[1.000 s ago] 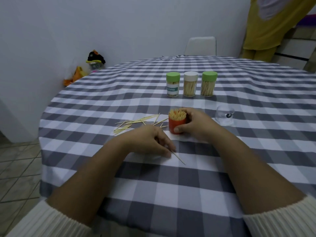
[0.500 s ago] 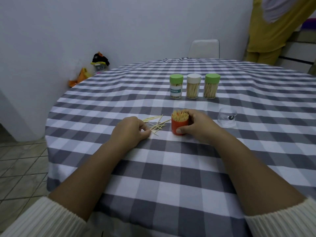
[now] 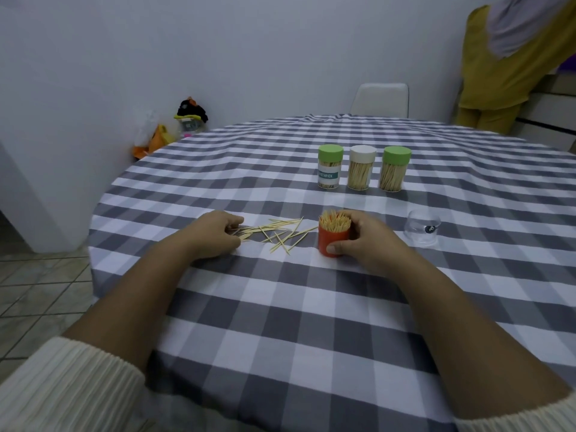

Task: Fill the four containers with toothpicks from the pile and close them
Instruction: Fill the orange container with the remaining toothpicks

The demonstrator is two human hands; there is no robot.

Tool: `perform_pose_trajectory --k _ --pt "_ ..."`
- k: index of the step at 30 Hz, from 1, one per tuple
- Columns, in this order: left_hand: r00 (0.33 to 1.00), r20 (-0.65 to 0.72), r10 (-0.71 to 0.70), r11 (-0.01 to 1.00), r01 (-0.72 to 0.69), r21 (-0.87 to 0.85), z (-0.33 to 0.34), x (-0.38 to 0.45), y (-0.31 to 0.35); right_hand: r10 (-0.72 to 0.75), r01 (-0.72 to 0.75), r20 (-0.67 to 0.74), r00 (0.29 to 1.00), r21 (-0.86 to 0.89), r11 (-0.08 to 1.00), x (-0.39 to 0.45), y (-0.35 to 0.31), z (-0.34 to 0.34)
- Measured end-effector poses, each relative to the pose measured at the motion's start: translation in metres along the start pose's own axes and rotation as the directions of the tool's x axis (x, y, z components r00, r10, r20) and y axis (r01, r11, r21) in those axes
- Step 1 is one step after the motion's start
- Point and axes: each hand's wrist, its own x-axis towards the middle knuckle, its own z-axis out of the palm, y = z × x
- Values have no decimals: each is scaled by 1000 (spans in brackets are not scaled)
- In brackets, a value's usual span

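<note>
Two hands work: the left hand (image 3: pixel 215 233) curls its fingers on the toothpick pile (image 3: pixel 274 233), the right hand (image 3: pixel 358 236) grips the orange container (image 3: pixel 333 241), crammed with upright toothpicks. Beyond them three capped containers (image 3: pixel 361 169) look done; right of the right hand lies a clear lid (image 3: pixel 422 229), not yet fitted.

A soft, matt grey-and-white checked cloth (image 3: pixel 311 307) covers the round surface, lying in slight wrinkles. The loose pale wooden toothpicks (image 3: pixel 277 233) look dry and unvarnished. The short orange container (image 3: pixel 331 241) is smooth opaque plastic. Three clear plastic jars (image 3: pixel 360 174) have matt plastic lids; one bears a paper label. The clear plastic cap (image 3: pixel 422 227) looks glossy. Ribbed cream knit sleeves (image 3: pixel 59 388) look soft.
</note>
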Motion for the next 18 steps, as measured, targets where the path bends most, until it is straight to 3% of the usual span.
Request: perform_pose_trajectory --k 6,18 --pt "999 -43 1 997 2 79 2 15 12 3 -3 -2 1000 -9 1000 -1 -1 0" --pt "985 -141 95 990 -109 -89 20 34 52 8 -8 9 1000 4 1000 -3 -3 0"
